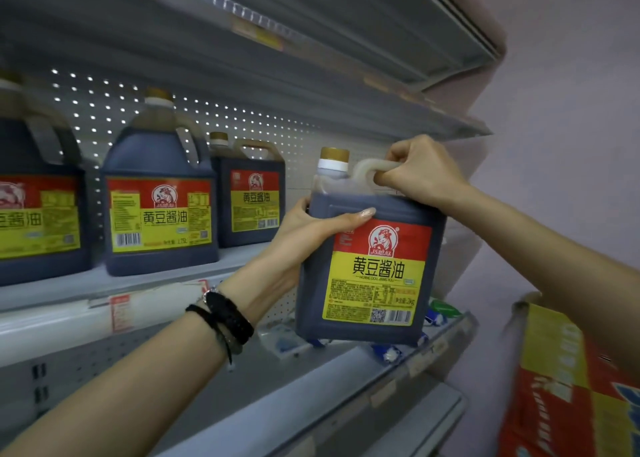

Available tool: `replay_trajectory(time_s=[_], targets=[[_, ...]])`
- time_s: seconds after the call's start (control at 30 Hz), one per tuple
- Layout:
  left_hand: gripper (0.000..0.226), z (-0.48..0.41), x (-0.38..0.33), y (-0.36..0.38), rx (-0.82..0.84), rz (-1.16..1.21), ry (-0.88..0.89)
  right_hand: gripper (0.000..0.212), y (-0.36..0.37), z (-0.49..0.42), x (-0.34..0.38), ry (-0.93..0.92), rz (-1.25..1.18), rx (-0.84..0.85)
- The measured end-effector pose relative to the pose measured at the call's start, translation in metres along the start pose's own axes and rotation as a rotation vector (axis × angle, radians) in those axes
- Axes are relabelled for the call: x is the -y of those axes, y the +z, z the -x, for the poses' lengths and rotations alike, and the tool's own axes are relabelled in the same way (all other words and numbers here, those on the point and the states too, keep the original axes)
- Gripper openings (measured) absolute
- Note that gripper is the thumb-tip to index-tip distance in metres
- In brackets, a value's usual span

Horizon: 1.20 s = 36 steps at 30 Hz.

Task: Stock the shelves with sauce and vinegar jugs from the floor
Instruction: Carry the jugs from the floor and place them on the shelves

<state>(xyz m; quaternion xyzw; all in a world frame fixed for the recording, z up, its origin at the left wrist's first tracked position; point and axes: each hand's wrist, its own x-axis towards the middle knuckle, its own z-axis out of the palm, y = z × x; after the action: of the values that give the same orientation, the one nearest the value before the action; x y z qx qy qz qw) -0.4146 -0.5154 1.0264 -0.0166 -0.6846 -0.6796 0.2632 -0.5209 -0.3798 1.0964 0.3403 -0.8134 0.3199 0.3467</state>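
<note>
You hold one soy sauce jug (370,266) up in the air with both hands, on the near side of the shelving and to the right of the jugs already stocked. Your right hand (422,169) is closed round its top handle, fingers curled through the loop. Your left hand (304,235) clasps the jug's left upper side, thumb laid across the front above the red and yellow label, other fingers hidden behind. The jug leans slightly, gold cap (334,155) up, label facing you. It touches no shelf.

Three more jugs stand on the middle shelf (69,287):
- left jug (34,214), cut by the frame edge
- middle jug (159,193), near the front
- back jug (249,197), farther in, close to the perforated back panel (242,117)

Black bracelets (225,318) sit on your left wrist. On the lower shelf (294,404), small blue and white packets (287,342) lie below the held jug. A red and yellow box (561,387) sits at the near right.
</note>
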Motion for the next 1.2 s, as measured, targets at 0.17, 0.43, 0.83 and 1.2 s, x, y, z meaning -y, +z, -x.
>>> replay_trajectory(time_s=[0.17,0.43,0.83,1.2], targets=[[0.051,-0.028,-0.008,-0.002,-0.017,-0.12,0.04,0.021,0.011,-0.033,-0.01,-0.027,-0.024,-0.009],[0.043,-0.098,-0.002,0.006,-0.08,-0.24,0.068,0.019,0.041,-0.103,-0.047,-0.112,-0.097,0.053],[0.046,-0.203,0.002,0.02,-0.269,-0.364,0.106,0.021,0.088,-0.205,-0.089,-0.181,-0.208,0.089],[0.079,-0.266,0.041,-0.016,-0.418,-0.298,0.076,0.012,0.188,-0.242,-0.095,-0.097,-0.233,0.042]])
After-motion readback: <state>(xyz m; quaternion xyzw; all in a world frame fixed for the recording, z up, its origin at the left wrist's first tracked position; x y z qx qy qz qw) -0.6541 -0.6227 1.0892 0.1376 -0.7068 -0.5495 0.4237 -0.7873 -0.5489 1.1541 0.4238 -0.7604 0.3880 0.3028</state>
